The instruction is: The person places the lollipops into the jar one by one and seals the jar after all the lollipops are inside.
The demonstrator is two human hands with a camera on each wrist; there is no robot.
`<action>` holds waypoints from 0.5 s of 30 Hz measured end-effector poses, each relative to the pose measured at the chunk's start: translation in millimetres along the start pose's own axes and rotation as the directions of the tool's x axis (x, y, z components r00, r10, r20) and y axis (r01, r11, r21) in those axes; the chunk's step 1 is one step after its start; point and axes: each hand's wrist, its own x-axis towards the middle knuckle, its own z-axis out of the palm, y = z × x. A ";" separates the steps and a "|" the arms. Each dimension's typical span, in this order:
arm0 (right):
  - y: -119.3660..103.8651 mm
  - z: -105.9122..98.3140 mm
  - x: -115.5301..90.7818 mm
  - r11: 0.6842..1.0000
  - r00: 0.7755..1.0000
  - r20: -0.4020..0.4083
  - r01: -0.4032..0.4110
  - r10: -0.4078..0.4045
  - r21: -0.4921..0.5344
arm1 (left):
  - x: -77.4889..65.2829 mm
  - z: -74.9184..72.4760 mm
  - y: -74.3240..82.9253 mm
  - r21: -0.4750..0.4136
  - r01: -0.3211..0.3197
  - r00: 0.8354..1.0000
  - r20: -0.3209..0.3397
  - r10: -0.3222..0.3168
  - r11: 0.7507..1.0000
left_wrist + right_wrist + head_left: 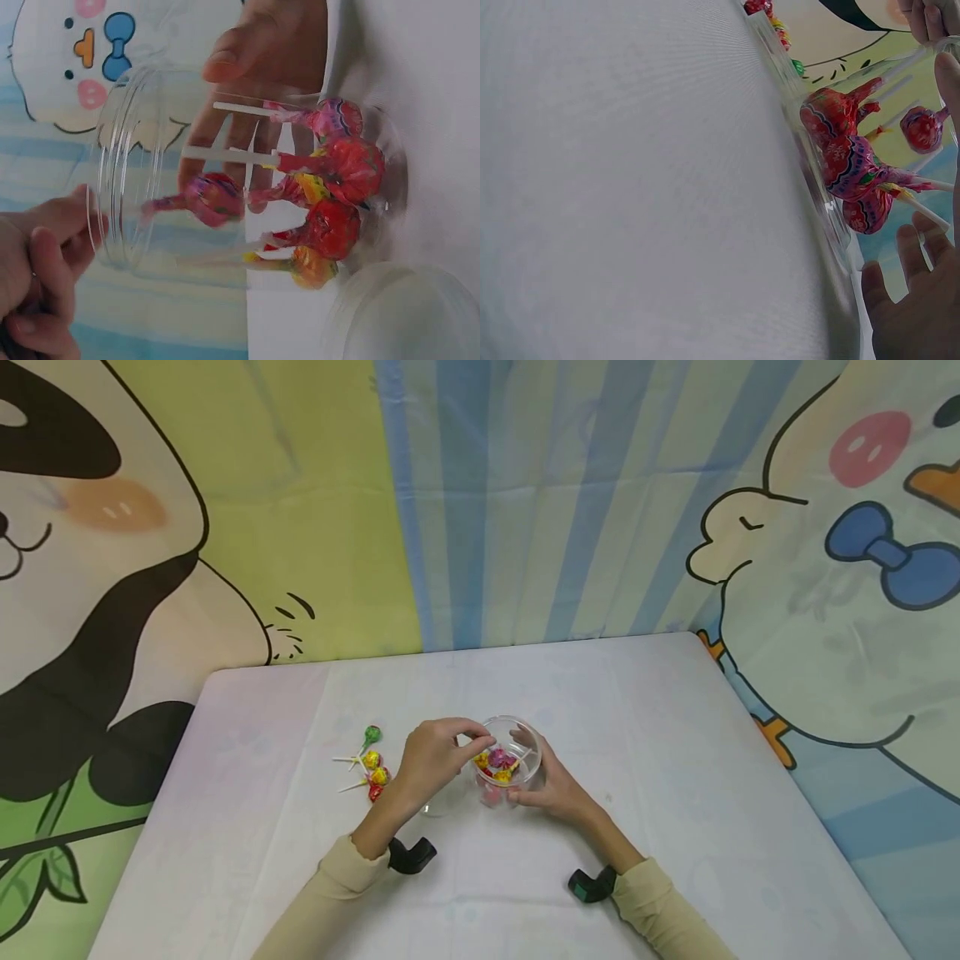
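In the head view a clear plastic jar [516, 727] stands on the table, with several wrapped lollipops [352, 169] at its bottom, most sticks toward the mouth. My right hand [558, 785] holds the jar from the right, thumb and fingers spread round its wall. Over the mouth is my left hand [442, 756], its fingertips at the rim. Inside the jar, a purple-red lollipop [214, 199] hangs above the others, head down. Its stick runs toward the left fingers, which appear to pinch it; the grip itself is hard to see.
Left of the left hand, several more lollipops [372, 760] in green, yellow and red wrappers lie on the white table [487, 885]. A clear round lid-like piece [412, 319] lies near the jar's base, partly behind the left forearm in the head view.
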 end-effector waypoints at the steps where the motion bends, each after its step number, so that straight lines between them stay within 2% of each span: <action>1: 0.2 -0.2 -0.1 1.000 1.000 0.001 0.003 -0.003 0.001 | 1.6 2.0 2.1 0.049 -0.007 1.000 0.009 0.007 0.999; 4: -0.3 -0.3 -0.4 1.000 1.000 0.003 0.008 -0.008 0.001 | 4.4 7.4 5.5 0.149 -0.017 0.999 0.046 0.011 0.989; 8: -0.7 -0.3 -0.9 1.000 1.000 0.000 -0.012 0.012 -0.006 | 5.9 11.6 10.3 0.210 -0.009 0.994 0.105 -0.013 0.978; 15: 2.0 -1.7 -0.9 1.000 1.000 0.008 0.010 -0.010 -0.004 | 9.4 11.5 18.1 0.215 0.028 0.976 0.204 -0.072 0.976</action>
